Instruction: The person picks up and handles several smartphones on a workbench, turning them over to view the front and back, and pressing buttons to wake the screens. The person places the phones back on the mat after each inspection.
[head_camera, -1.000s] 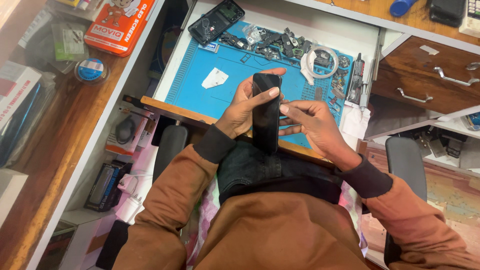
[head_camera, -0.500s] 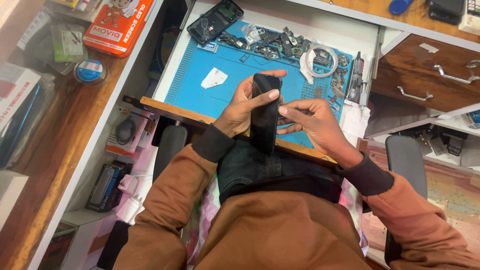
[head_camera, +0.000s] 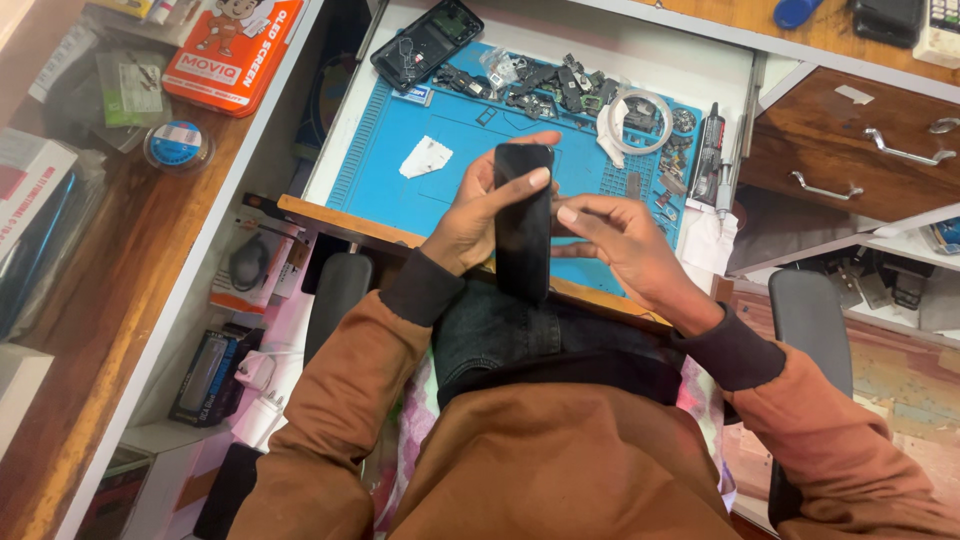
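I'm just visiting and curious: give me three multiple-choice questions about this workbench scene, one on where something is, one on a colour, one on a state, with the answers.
1. Where is the black phone?
A. Flat on the mat
B. Held upright over the bench edge
C. In the wooden drawer

2. What colour is the work mat?
A. Blue
B. Green
C. Grey

3. How does the opened phone shell at the mat's far corner look?
A. Sealed in a box
B. Lying with its insides exposed
C. Held in a hand

Answers:
1. B, since the left hand wraps the phone from the side, thumb on its face, while the right hand has its fingertips at the other edge.
2. A, since the mat's bare surface is plainly blue.
3. B, since it lies untouched beside the loose small parts, its inner side showing.
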